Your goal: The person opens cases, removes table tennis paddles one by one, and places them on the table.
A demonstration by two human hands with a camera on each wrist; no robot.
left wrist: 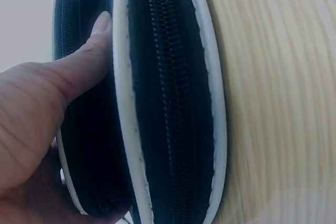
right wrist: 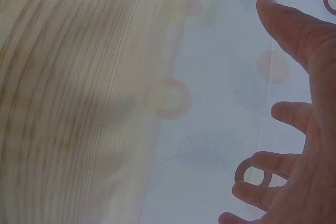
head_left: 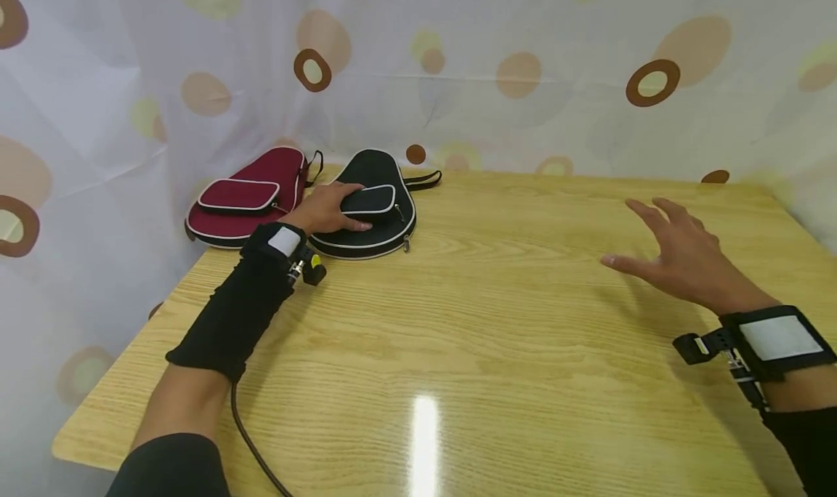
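Observation:
A black table tennis racket case (head_left: 387, 233) with white piping lies flat at the back left of the table, its small zipped pocket (head_left: 373, 200) facing up. My left hand (head_left: 327, 208) grips that pocket, the thumb (left wrist: 86, 61) along its near side and the fingers toward its far side. In the left wrist view the fingers are mostly hidden, and the zipped edge of the case (left wrist: 173, 98) shows close up. Held above the right part of the table, my right hand (head_left: 686, 257) has its fingers spread and touches nothing.
A matching dark red racket case (head_left: 275, 170) lies just left of the black one, near the table's left edge. Behind the wooden table (head_left: 497, 322) hangs a patterned white curtain (head_left: 471, 112). A cable (head_left: 247, 439) trails from my left sleeve.

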